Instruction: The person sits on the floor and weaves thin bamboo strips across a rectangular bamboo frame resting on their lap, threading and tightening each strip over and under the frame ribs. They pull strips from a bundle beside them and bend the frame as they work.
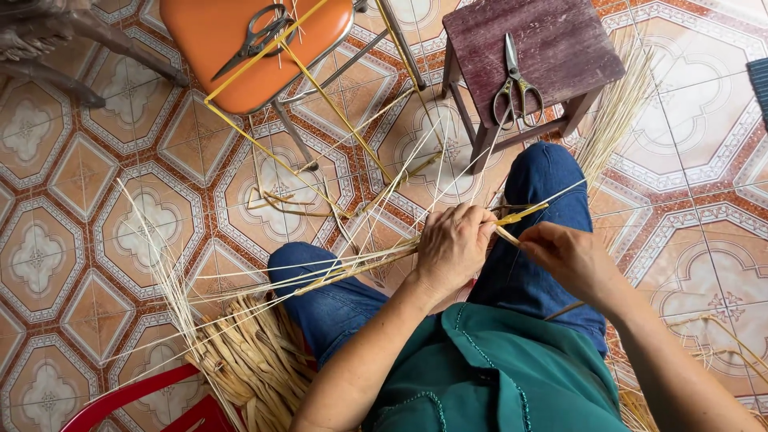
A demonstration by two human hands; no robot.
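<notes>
Two hands working pale straw strands above the lap
Left hand (452, 246) clenched around the straw strands (344, 268); right hand (564, 254) fingers pinch a yellow strip (520, 214)

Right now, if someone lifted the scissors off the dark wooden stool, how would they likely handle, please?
The scissors look like metal, so probably stiff and fairly heavy for their size. They lie flat on the stool, so rolling seems unlikely. The blades look closed, but might swing open if lifted by one handle loop.
</notes>
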